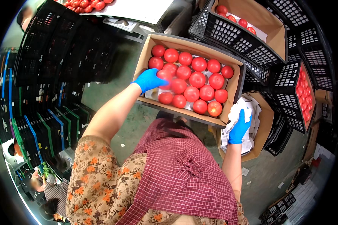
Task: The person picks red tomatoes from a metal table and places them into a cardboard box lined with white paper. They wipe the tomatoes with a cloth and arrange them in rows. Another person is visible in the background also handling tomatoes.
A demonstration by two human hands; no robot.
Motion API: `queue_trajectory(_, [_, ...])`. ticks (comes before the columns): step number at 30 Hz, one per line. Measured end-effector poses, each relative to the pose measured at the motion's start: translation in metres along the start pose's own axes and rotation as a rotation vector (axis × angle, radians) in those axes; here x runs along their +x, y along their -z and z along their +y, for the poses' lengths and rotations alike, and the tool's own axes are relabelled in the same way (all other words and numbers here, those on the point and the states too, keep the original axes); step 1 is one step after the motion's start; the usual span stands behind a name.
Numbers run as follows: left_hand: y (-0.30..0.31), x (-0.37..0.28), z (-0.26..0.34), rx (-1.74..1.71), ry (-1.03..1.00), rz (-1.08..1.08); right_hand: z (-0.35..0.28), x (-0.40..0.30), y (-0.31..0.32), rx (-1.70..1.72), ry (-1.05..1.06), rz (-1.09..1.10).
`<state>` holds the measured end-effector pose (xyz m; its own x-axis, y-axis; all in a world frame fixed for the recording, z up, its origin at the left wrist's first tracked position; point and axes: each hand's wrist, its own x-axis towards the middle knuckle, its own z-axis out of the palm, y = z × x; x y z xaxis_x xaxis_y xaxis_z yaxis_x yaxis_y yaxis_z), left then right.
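Before me is a black crate [243, 73] lined with brown cardboard [183, 42], with several red tomatoes [197, 79] laid in rows on white paper. My left hand [150, 80], in a blue glove, reaches over the crate's left side and grips a tomato [164, 77], which is slightly blurred. Just outside the crate's front right corner, my right hand [240, 128], gloved in blue too, holds crumpled white paper [237, 109]. Beneath it stands an open cardboard box [263, 132] filled with white paper sheets [253, 119].
At the upper right, another cardboard-lined black crate [245, 42] holds a few tomatoes. A tilted crate [291, 95] at right is full of them. Tall stacks of black crates [64, 45] rise at left. More tomatoes [87, 6] lie on a white table [138, 9]. Other people [55, 194] are at lower left.
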<state>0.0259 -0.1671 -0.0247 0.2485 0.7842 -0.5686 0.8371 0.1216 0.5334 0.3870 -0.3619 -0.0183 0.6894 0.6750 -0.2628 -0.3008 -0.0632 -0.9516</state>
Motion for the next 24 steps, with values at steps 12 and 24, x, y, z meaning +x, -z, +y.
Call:
queue_trajectory(12, [-0.012, -0.021, -0.021, 0.339, 0.012, 0.025, 0.009, 0.002, 0.003, -0.119, 0.095, 0.008])
queue_trajectory(24, [-0.021, -0.03, -0.008, 0.556, 0.042, -0.1, 0.008, 0.002, 0.007, -0.119, -0.003, -0.083])
